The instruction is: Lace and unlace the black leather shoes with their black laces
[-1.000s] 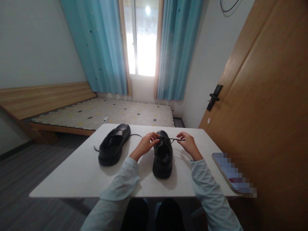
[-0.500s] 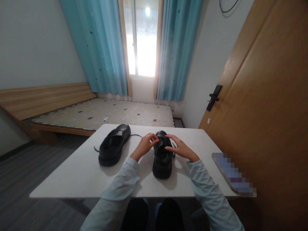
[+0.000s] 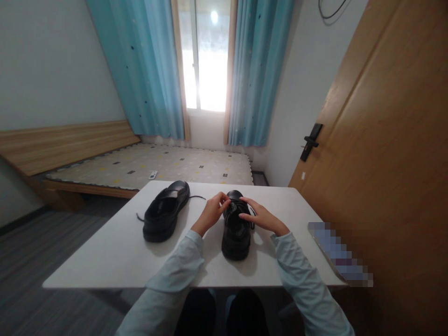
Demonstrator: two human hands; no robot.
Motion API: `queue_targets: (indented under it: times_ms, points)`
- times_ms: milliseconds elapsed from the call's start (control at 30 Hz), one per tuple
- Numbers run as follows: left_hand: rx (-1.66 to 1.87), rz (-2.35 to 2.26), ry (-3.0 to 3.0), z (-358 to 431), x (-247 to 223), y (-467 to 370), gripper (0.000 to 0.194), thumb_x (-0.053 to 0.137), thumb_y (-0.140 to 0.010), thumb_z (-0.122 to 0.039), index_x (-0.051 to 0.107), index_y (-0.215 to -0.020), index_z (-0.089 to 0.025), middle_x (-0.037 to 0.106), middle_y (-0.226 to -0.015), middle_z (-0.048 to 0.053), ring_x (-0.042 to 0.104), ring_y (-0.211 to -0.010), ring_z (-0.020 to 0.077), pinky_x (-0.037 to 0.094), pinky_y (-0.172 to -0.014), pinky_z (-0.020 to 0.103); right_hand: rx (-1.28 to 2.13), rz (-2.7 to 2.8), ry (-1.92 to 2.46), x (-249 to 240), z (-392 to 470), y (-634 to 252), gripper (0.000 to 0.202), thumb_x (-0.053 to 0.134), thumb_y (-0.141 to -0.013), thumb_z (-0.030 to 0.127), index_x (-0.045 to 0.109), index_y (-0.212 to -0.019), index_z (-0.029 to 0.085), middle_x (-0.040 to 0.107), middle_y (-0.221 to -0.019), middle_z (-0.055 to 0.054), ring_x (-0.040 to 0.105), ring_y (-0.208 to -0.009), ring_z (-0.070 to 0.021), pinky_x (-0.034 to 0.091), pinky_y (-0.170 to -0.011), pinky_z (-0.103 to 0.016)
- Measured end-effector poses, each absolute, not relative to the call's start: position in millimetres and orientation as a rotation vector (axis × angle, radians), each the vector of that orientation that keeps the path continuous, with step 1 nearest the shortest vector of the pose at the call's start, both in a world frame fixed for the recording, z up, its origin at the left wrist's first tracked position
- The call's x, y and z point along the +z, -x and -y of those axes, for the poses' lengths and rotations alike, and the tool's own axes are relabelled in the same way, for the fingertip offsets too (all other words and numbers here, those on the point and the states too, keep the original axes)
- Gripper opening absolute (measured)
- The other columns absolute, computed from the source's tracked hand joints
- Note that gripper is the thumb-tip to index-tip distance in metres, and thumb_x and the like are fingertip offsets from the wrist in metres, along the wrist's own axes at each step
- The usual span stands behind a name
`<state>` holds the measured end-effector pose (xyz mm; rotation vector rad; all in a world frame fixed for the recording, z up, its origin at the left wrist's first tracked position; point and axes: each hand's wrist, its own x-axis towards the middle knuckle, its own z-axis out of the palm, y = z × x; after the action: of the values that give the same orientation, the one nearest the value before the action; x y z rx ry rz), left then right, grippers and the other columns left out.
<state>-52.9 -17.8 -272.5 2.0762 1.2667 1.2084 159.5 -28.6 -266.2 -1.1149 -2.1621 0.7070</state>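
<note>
A black lace-up shoe (image 3: 235, 245) stands upright on the white table, its heel towards me and its toe pointing away. My left hand (image 3: 213, 210) is at the left side of its lacing, thumb and fingertips pinched together on what looks like the black shoelace (image 3: 236, 203); the fingertips partly hide it. From the other side my right hand (image 3: 261, 213) rests on the shoe, with thumb and fingers stretched out and apart. A lace loop hangs at the shoe's right side. The second black shoe (image 3: 163, 214) sits to the left, its lace ends lying loose on both sides.
The white table (image 3: 105, 261) ends just above my knees. A blurred flat object (image 3: 336, 252) lies along its right edge. Beyond the table is a bed (image 3: 189, 161) with a small white remote-like item (image 3: 153, 175). A wooden door (image 3: 381, 154) stands close on the right.
Almost nothing differs. My left fingertips have shifted very slightly at the lacing; both shoes and my right hand stay in place.
</note>
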Motion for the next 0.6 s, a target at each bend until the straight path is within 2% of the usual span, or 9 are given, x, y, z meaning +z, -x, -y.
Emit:
queue_targets:
  times_ms: [233,433,600]
  points:
    - [1.219,-1.257,-1.991,15.8,-276.3,51.5,0.014,0.050,-0.084,-0.032,0.053,-0.080,-0.018,0.059,-0.074,-0.001,0.054,-0.068,0.0130,0.042,-0.062,0.025,0.716,2.152,1.116,-265.5,28.7,-159.4,0.064,0.065,-0.076,0.047,0.047,-0.131,0.021,0.050,-0.135,-0.012,0.046,-0.126,-0.0271,0.033,-0.108,-0.047]
    - [1.197,-0.985,-1.810,12.5,-277.6,51.5,0.012,0.052,-0.082,-0.029,0.048,-0.087,-0.018,0.055,-0.072,-0.002,0.052,-0.067,0.0113,0.040,-0.060,0.023,0.727,2.161,1.132,-264.2,29.7,-159.2,0.063,0.064,-0.077,0.046,0.046,-0.131,0.018,0.049,-0.136,-0.014,0.046,-0.126,-0.0266,0.032,-0.108,-0.046]
    - [1.136,-0.913,-1.755,12.0,-277.5,49.9,0.019,0.058,-0.074,-0.022,0.048,-0.088,-0.018,0.050,-0.068,-0.004,0.050,-0.064,0.0105,0.038,-0.060,0.022,0.727,2.157,1.099,-266.8,28.0,-160.8,0.062,0.064,-0.077,0.045,0.046,-0.131,0.020,0.049,-0.135,-0.013,0.046,-0.125,-0.0263,0.032,-0.108,-0.047]
